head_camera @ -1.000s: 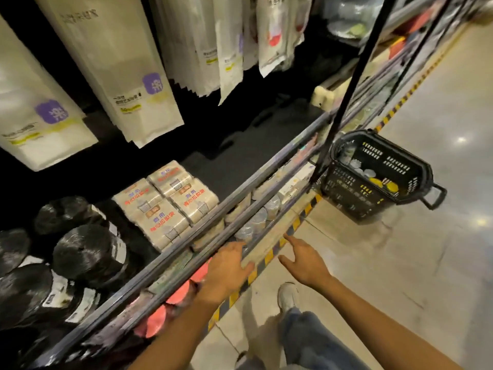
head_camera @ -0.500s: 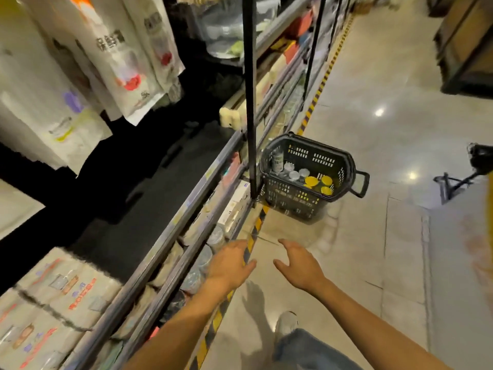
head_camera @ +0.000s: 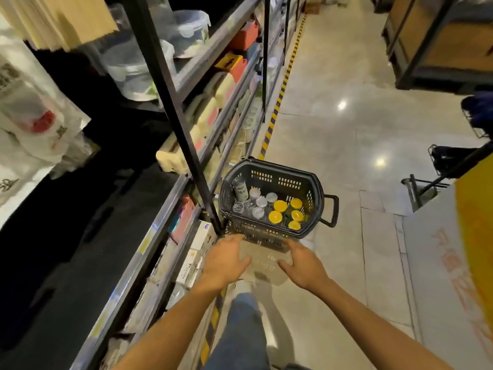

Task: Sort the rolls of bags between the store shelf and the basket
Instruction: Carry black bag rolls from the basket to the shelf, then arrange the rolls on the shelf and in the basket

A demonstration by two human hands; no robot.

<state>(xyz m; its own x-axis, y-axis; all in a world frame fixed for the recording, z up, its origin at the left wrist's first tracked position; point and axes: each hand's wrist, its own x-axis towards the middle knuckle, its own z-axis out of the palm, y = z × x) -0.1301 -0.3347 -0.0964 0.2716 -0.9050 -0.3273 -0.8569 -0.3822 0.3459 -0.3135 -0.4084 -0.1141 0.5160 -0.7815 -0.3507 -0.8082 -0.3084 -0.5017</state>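
No txt legible anywhere. White hanging bags (head_camera: pixel 29 108) at top-left of store shelf (head_camera: pixel 149 244): dark characters, too blurred. Pale panel (head_camera: pixel 432 263) at right: big orange characters, cut off & smeared. Can (head_camera: pixel 240 188) in far-left corner of basket (head_camera: pixel 274 180): label too small to read.

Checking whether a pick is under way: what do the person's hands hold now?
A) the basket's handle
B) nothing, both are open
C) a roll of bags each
B: the left hand and right hand are both open and empty, in front of the basket on the floor.
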